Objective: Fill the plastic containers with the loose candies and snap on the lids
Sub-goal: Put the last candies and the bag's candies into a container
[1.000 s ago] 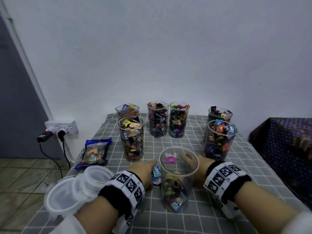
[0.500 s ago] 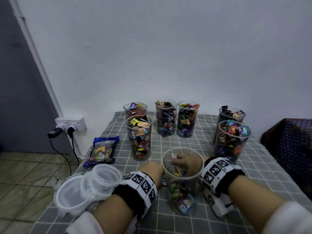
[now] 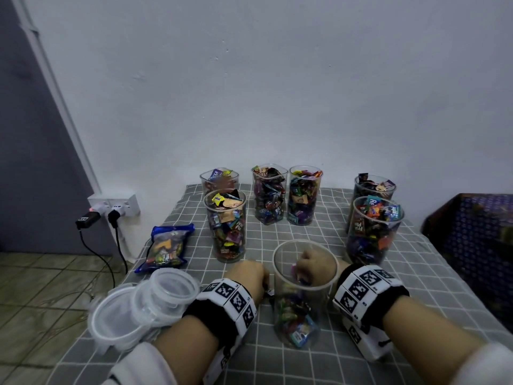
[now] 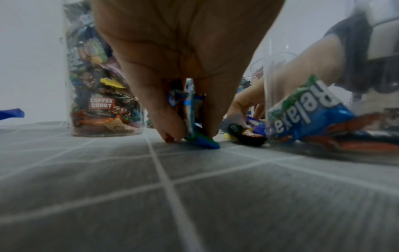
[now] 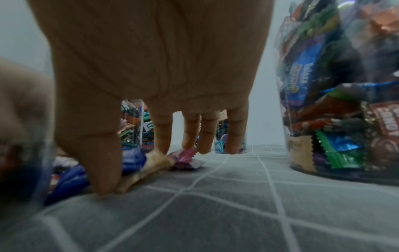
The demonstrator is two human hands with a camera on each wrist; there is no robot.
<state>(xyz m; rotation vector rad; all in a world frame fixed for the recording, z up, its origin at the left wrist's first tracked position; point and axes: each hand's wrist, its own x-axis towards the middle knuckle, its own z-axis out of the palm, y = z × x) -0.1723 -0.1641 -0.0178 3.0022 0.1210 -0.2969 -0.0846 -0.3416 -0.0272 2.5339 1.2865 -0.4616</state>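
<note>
A clear plastic container [image 3: 302,298], about a third full of wrapped candies, stands near the front of the table. Just left of it my left hand [image 3: 249,276] is down on the cloth; in the left wrist view its thumb and a finger [image 4: 192,134] pinch blue-wrapped candies [image 4: 190,117]. My right hand [image 3: 313,268] is behind the container, seen through its wall. In the right wrist view its thumb and forefinger [image 5: 134,170] pinch a tan-wrapped candy [image 5: 149,168], beside a pink candy [image 5: 186,160] and a blue candy [image 5: 131,160]. A stack of clear lids [image 3: 144,304] sits front left.
Several full, lidless containers stand behind: one [image 3: 226,226] close to my left hand, one [image 3: 373,232] close to my right, others along the wall. A blue candy bag [image 3: 166,248] lies at the left edge of the checked tablecloth [image 3: 277,365]. A wall socket [image 3: 113,207] is on the left.
My right hand has drawn its outstretched fingers in and closed over the candies behind the container. My left hand has shifted over the blue candy beside the container.
</note>
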